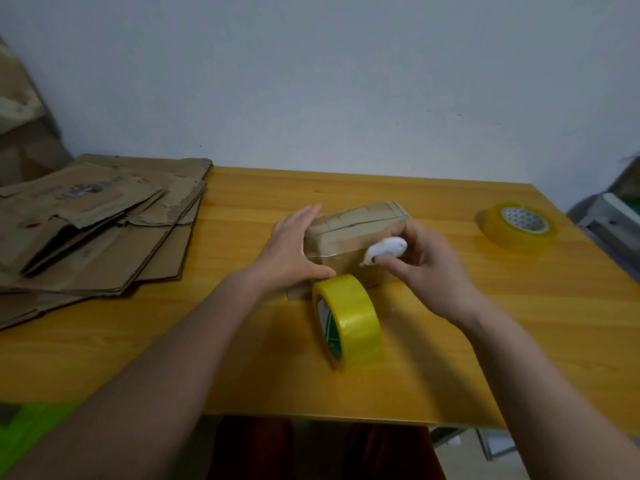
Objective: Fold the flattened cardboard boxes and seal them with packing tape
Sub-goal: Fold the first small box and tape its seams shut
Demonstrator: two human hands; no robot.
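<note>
My left hand [292, 245] lies flat against the left end of the small folded cardboard box [356, 237], fingers straight and together, thumb stretched along the box's near lower edge. The box sits at the middle of the yellow wooden table [450, 358], its top flaps closed and already crossed with clear tape, with a dark seam running along its length.

My right hand [429, 268] is curled round a small white cutter [384, 250], pinching it between thumb and fingers. The cutter's tip meets the near right corner of the box, where a shiny strip of tape wraps over the front face.

At 6 o'clock from the box, just beside its near face, a roll of yellow packing tape [348, 320] stands on edge, its green-and-white core facing 9 o'clock. Whether the tape strip on the box runs unbroken to this roll I cannot tell.

A second yellow tape roll [519, 226] lies flat at 3 o'clock from the box, well apart, near the table's right edge.

At 9 o'clock, a stack of flattened cardboard boxes [93, 233] covers the table's left end, worn and creased, with faint printing on the top sheet. More cardboard [20, 116] leans against the wall [311, 81] at 10 o'clock.
</note>
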